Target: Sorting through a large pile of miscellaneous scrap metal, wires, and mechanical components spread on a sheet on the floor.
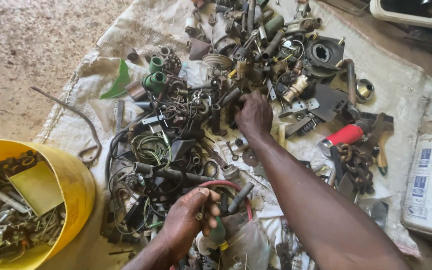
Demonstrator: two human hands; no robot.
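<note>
A heap of scrap metal parts (216,105) lies spread on a pale woven sack (391,75) on the ground. My right hand (253,116) reaches forward into the middle of the heap, fingers curled down among dark tubes and fittings; what it grips is hidden. My left hand (188,220) rests near the front of the heap, fingers closed around small metal bits, beside a red hose loop (226,185) and a green-and-yellow handled tool (218,237).
A yellow bucket (73,180) with bolts, wire and a yellow card stands at the left. A red cylinder (345,135) and rusty chain (356,162) lie at the right, a printed sack (431,175) beyond. A bent steel rod (83,120) lies left of the heap.
</note>
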